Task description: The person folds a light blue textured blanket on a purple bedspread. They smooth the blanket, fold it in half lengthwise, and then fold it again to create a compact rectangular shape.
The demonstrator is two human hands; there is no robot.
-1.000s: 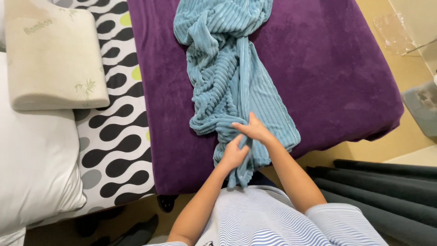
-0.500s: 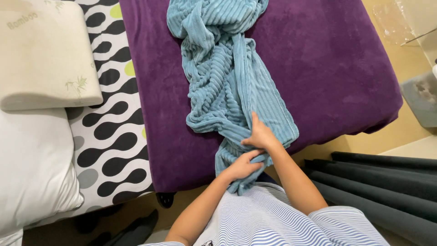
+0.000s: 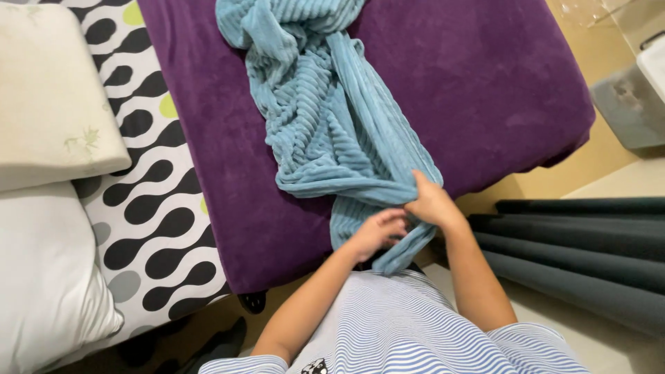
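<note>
— How many things are in front of you?

— One ribbed blue blanket (image 3: 325, 118), bunched in a long heap on one purple bed cover (image 3: 485, 90). Two pillows lie well off beyond my left hand: a cream one (image 3: 48, 104) farther out, a white one (image 3: 41, 277) nearer me. Between them and the purple cover runs one black-and-white patterned sheet (image 3: 145, 208).

— And your hands?

— Both are at the blanket's near end, close together. My right hand (image 3: 431, 203) is closed over the folded edge, fingers curled into the fabric. My left hand (image 3: 377, 232) sits just beside it, a little nearer my body, fingers bent against the strip that hangs over the bed's edge. Whether the left really pinches the cloth or only presses on it, I cannot tell.

— Where does the blanket lie from there?

— It begins under my fingers and stretches away from me, widening and piling up ahead of both hands. A short tail drops below them toward my striped shirt (image 3: 402, 325).
</note>
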